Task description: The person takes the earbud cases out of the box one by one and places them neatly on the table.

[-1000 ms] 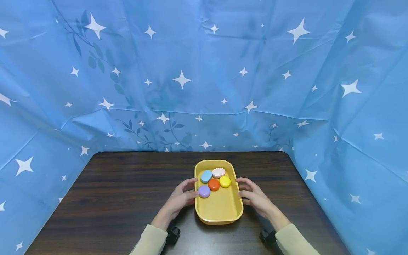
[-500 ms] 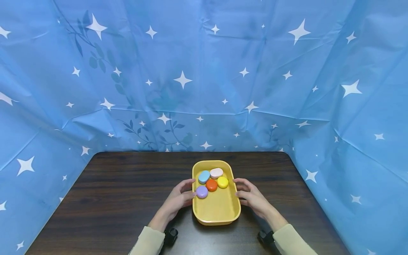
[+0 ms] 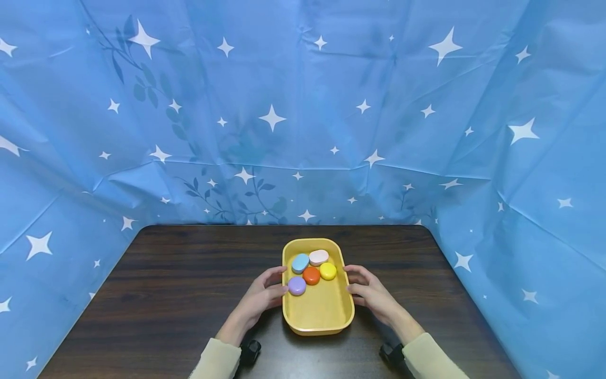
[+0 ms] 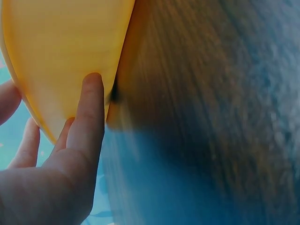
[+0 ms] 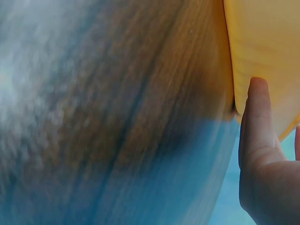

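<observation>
A yellow rectangular tray (image 3: 318, 310) with rounded corners is on the dark table, between both hands. In its far half lie smooth rounded pieces: a light blue oval (image 3: 300, 263), a pale pink oval (image 3: 319, 257), a yellow disc (image 3: 328, 271), an orange-red disc (image 3: 311, 276) and a purple disc (image 3: 296, 286). My left hand (image 3: 263, 295) touches the tray's left side, thumb at the rim; its extended fingers (image 4: 89, 112) lie along the outer wall. On the opposite side, my right hand (image 3: 371, 296) presses its extended fingers (image 5: 258, 108) against the wall, thumb at the rim.
The dark wood-grain table (image 3: 189, 295) has rounded far corners. A blue curtain (image 3: 303, 105) with white stars hangs behind it and along both sides. Each wrist carries a small black camera (image 3: 250, 351) beside a pale sleeve (image 3: 218, 358).
Both hands and the tray have shifted a little to the left together. The pieces inside keep their arrangement.
</observation>
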Demonstrator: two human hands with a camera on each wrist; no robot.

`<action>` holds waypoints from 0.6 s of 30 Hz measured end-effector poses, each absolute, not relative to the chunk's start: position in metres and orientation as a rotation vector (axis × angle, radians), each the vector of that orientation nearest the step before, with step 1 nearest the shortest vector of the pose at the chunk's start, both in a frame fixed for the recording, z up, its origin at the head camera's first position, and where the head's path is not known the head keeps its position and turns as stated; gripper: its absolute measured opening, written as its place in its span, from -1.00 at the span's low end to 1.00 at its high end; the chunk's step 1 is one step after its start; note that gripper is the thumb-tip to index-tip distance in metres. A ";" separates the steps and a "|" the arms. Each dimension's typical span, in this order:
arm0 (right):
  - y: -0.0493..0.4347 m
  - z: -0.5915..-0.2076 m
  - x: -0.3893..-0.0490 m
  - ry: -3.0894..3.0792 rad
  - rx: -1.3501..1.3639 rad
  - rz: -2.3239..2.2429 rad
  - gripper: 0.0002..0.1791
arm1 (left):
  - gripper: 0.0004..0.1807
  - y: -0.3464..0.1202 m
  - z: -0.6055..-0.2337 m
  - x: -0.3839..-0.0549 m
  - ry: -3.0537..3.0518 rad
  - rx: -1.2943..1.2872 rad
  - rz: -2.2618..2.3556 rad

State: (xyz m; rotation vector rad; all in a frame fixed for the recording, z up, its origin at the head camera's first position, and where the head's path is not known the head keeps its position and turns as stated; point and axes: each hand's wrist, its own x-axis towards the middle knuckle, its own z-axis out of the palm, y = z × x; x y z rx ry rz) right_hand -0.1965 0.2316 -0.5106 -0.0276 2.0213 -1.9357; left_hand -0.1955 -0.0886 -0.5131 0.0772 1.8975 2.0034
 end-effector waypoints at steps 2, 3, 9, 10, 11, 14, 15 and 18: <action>0.230 -0.510 -0.196 2.018 -0.035 -1.938 -0.41 | -0.37 -0.090 -0.513 -0.195 1.901 0.079 2.000; 0.229 -0.510 -0.195 2.014 -0.036 -1.939 -0.41 | -0.37 -0.091 -0.513 -0.195 1.904 0.083 1.997; 0.224 -0.510 -0.194 2.012 -0.030 -1.949 -0.40 | -0.37 -0.096 -0.517 -0.196 1.928 0.090 1.979; 0.223 -0.510 -0.193 2.010 -0.029 -1.951 -0.40 | -0.37 -0.097 -0.517 -0.196 1.930 0.085 1.976; 0.222 -0.510 -0.193 2.008 -0.030 -1.954 -0.40 | -0.37 -0.097 -0.517 -0.195 1.931 0.085 1.974; 0.221 -0.511 -0.192 1.999 -0.040 -1.960 -0.40 | -0.38 -0.099 -0.515 -0.194 1.938 0.079 1.967; 0.220 -0.511 -0.192 1.996 -0.044 -1.961 -0.40 | -0.38 -0.100 -0.514 -0.194 1.941 0.084 1.967; 0.219 -0.512 -0.193 1.986 -0.059 -1.967 -0.41 | -0.40 -0.102 -0.512 -0.195 1.945 0.093 1.969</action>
